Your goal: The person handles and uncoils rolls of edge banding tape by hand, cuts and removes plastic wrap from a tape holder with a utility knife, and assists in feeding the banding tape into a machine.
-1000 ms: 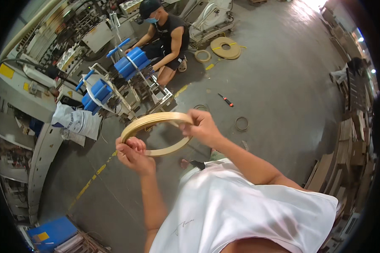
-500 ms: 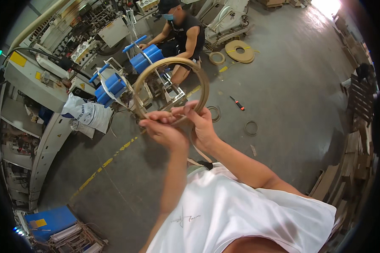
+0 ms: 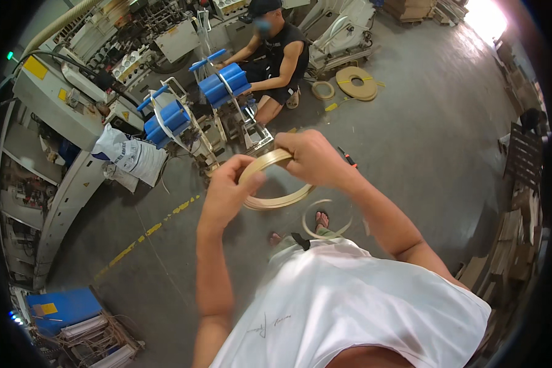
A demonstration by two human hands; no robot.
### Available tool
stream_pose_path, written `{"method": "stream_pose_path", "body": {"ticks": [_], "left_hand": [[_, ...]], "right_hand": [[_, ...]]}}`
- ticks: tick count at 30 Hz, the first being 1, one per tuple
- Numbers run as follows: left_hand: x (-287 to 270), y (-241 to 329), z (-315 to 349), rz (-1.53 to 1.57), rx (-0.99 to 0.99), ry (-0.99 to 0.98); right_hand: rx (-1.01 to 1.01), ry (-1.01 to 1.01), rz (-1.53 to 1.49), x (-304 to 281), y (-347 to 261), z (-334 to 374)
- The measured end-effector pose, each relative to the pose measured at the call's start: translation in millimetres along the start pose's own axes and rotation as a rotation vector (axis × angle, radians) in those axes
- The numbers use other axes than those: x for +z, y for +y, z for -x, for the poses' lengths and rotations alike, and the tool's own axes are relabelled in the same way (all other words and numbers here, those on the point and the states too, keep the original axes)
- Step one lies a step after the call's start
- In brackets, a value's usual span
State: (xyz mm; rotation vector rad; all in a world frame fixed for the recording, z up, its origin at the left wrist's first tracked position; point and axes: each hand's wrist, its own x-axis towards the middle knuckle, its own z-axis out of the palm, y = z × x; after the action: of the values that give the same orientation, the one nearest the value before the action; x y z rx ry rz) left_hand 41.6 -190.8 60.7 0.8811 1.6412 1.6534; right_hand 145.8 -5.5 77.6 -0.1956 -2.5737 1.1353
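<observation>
Both of my hands hold a beige coil of flat strip, like edge banding [image 3: 281,201], in front of my waist. My left hand [image 3: 222,195] wraps its fingers and thumb round the coil's left side. On the upper right side my right hand [image 3: 316,158] is closed over the band, its fingertips partly hidden behind the knuckles. The coil is tilted, with the floor showing through its middle. Lower down, a thin loose loop of pale strip [image 3: 305,222] hangs by my feet; where it joins the coil I cannot tell.
Ahead, a person [image 3: 283,58] crouches by a machine with blue rollers [image 3: 224,84]. Coils of strip [image 3: 357,84] lie on the floor beyond. A screwdriver [image 3: 352,162] shows beside my right forearm. A white sack [image 3: 132,161] stands left; boards [image 3: 508,245] are stacked right.
The coil was upright and raised; now it is tilted flatter and looks smaller. My hands have moved apart to its two sides, the right one turning over the top. A loose loop now hangs below.
</observation>
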Motion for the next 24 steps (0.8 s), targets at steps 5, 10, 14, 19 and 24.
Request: {"method": "stream_pose_path", "body": {"ticks": [5,10,14,19,24], "left_hand": [[17,5,4,-0.317,0.150,0.200],[19,-14,1,0.296,0.232,0.451],[34,-25,1,0.361,0.244,0.458],[39,-25,3,0.276,0.251,0.351],[34,-18,2,0.203,0.254,0.279]], "right_hand": [[0.011,-0.025,-0.221,-8,8,12],[0.268,0.087,-0.472,1,25,37],[0.056,0.430,-0.802,19,35,41],[0.053,0.475,-0.773,13,63,49],[0.014,0.433,-0.891,15,86,61]]}}
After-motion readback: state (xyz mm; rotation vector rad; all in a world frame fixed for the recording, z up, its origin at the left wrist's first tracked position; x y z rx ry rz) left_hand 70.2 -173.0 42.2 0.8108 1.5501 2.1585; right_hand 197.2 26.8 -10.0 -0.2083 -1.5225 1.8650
